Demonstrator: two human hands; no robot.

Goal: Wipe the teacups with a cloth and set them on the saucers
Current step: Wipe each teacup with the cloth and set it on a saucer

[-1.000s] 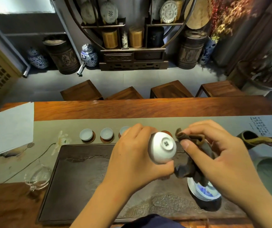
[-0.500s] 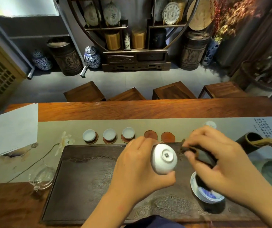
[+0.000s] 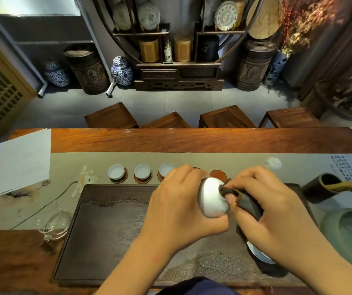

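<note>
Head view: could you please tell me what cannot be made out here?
- Fourth saucer: almost wholly hidden behind the left hand.
- Blue-and-white dish: mostly covered by the right hand.
- Teacup inside: turned away, blurred.
- Calligraphy on the runner: too small to read.

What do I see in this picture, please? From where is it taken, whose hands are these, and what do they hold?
There is no machine here. A person wears a camera on the head, so this single view looks forward and down at that person's own two hands.

The left hand grips a white teacup, turned on its side. The right hand holds a dark cloth and presses it against the cup.

Below them lies a dark tea tray on a wooden table. Behind the tray, three teacups already stand on small round saucers, and one bare saucer shows beside them. A blue-and-white dish is partly hidden under the right wrist.
</note>
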